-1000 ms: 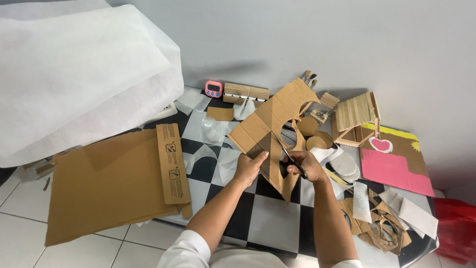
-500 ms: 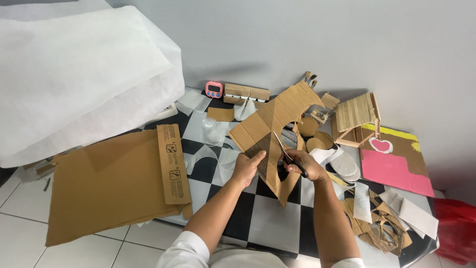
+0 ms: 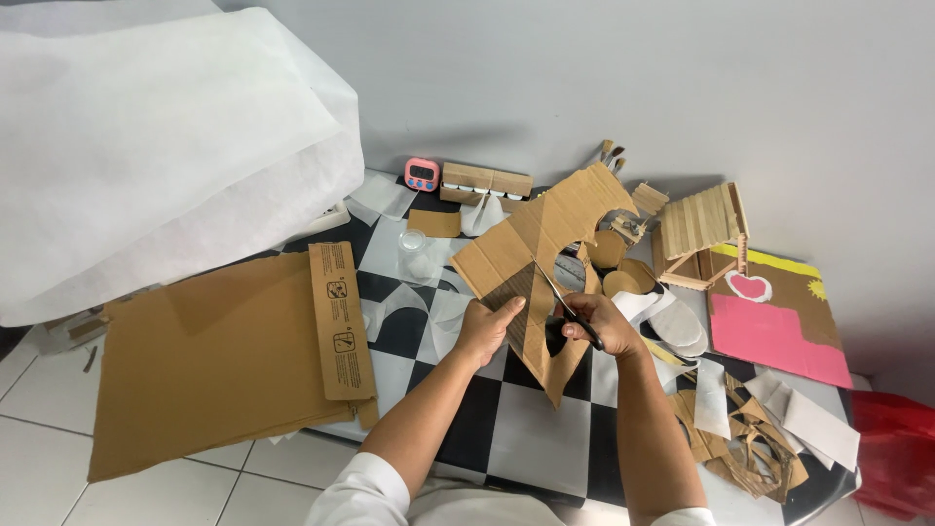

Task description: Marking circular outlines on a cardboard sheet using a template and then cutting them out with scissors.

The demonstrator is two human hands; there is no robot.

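Cardboard piece (image 3: 531, 244) is gripped by the left hand (image 3: 484, 326), scissors (image 3: 565, 307) clasped in the right hand (image 3: 599, 326); best fed slowly, kept taut.

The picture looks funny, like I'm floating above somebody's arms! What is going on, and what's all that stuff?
A small camera sits on a person's head and looks down, so you see their own two arms. The left hand holds a cut piece of brown cardboard. The right hand holds scissors, their blades against that cardboard. Underneath is a black and white checkered mat. Around it lie a big flat cardboard sheet, a little stick house, a pink painted board, a pink timer and paper scraps.
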